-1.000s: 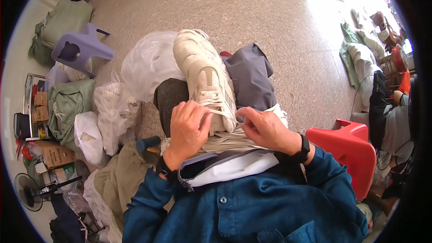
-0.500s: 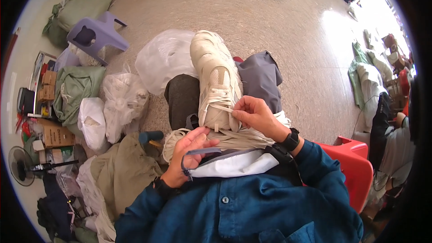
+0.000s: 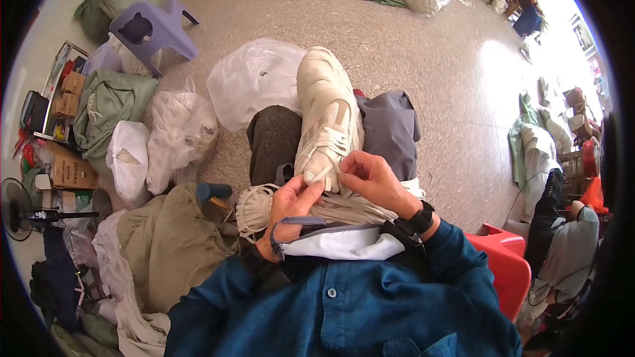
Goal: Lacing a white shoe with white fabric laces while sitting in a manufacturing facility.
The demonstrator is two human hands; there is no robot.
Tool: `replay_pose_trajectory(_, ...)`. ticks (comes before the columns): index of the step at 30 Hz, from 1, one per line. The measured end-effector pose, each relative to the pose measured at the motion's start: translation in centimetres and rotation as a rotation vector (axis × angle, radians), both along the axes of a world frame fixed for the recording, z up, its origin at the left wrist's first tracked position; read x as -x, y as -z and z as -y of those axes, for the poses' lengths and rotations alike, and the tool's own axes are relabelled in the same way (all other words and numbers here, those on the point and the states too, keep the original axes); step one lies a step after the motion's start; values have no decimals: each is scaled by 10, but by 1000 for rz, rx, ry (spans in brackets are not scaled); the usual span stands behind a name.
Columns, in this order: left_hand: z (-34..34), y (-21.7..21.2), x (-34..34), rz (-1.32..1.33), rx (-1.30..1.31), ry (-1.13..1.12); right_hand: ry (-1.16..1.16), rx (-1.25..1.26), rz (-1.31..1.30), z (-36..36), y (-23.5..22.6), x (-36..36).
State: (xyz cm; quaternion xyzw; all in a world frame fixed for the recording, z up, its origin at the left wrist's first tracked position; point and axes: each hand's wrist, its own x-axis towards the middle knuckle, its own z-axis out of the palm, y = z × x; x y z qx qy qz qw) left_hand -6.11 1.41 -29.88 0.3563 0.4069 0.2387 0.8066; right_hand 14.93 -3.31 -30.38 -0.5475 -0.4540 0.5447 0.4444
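Sneaker (image 3: 329, 116), cream/off-white, rests sole-down on the person's lap, toe pointing away, heel toward the body. Lap position puts the lace area right under both hands.

Left hand (image 3: 289, 208): fingers curled, pinching a flat white lace (image 3: 316, 173) at the tongue end of the shoe. Right hand (image 3: 370, 182): fingertips pinched on the same lace zone from the opposite side, black watch (image 3: 419, 219) on its wrist. Both hands clenched on lace, touching the shoe's upper; judged a two-point hold to keep the lace taut & aligned w/ the eyelets.

Bundle of loose white laces (image 3: 264, 205) lies across the lap just below the shoe, near the hands, so spare stock is w/in reach.

Containers: translucent plastic bags (image 3: 254, 79) on the floor beyond the shoe, contents pale, not identifiable. Green sacks (image 3: 109, 102) at left, tied shut, contents hidden. Cardboard boxes (image 3: 69, 172) at far left, contents not visible. Purple plastic stool (image 3: 152, 26) stands on the floor (image 3: 423, 59); red plastic chair (image 3: 503, 264) at the person's right.
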Motion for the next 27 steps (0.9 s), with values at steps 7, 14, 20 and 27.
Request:
replay_pose_trajectory(7, -33, 3, -5, 371, 383, -33, -69, 57, -103, -6, -1, 6)
replay_pose_trajectory(14, -41, 24, -2, 227, 352, 31, -93, 161, -190, -8, -3, -3)
replay_pose_trajectory(20, -42, 8, -15, 223, 451, -68, -180, 151, 129, 2, -35, -14)
replay_pose_trajectory(27, -40, 13, -10, 267, 433, -8, -334, -38, -224, -72, -143, 16)
